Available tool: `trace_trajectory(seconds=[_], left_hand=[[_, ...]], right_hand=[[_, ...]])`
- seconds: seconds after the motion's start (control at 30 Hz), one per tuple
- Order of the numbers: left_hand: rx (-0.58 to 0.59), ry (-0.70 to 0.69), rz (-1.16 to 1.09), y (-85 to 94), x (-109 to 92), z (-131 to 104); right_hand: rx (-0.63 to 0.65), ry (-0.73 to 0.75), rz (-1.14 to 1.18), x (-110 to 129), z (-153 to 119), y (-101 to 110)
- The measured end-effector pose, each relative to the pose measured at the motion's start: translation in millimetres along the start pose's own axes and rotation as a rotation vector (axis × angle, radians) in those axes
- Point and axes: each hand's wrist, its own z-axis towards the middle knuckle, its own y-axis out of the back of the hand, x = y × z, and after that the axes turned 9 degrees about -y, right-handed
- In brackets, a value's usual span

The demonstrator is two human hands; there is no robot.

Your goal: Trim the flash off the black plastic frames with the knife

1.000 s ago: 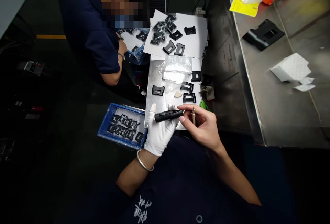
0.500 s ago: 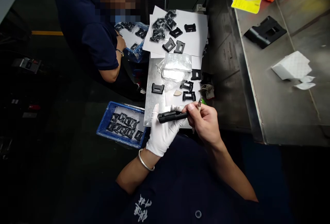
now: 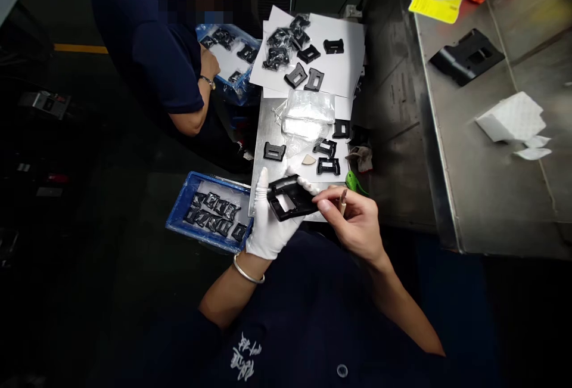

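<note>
My left hand (image 3: 271,227), in a white glove, is closed around a black plastic frame (image 3: 308,202) with a rectangular window. The frame is tilted, its hollow side facing up. My bare right hand (image 3: 357,221) pinches the frame's right end between thumb and forefinger. A slim pale stick-like tool (image 3: 342,203) with a darker tip is also held in that hand, pointing up; its lower part is hidden. Several similar black frames lie beyond my hands, among them one frame (image 3: 328,166) on white paper and another frame (image 3: 274,151) on the bare metal table.
A blue bin (image 3: 179,203) of bagged frames stands left of the metal table (image 3: 263,120). Clear plastic bags (image 3: 308,108), a tan wedge (image 3: 308,160) and green-handled tool (image 3: 355,182) lie ahead. A co-worker (image 3: 156,60) stands at left by another blue bin (image 3: 241,93). A metal shelf (image 3: 491,197) borders the right.
The frame has turned from edge-on to showing its window and hollow side. My right fingers have shifted slightly left and down along its end, with the slim tool still in that hand.
</note>
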Motion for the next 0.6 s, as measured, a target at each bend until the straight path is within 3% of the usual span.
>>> trace_trajectory(seconds=[0.13, 0.3, 0.4, 0.6], left_hand=[[-0.182, -0.194, -0.176, -5.2, 2, 6], [-0.296, -0.312, -0.087, -13.8, 16, 4], [-0.169, -0.313, 0.106, -9.4, 16, 1], [0.170, -0.575, 0.743, 15.0, -5, -1]], right_hand=[[-0.030, -0.016, -0.001, -25, -2, 0], [0.004, 0.123, -0.027, -23, -5, -11], [-0.051, 0.206, -0.024, -16, 0, -7], [-0.055, 0.224, -0.027, -8, 6, 21]])
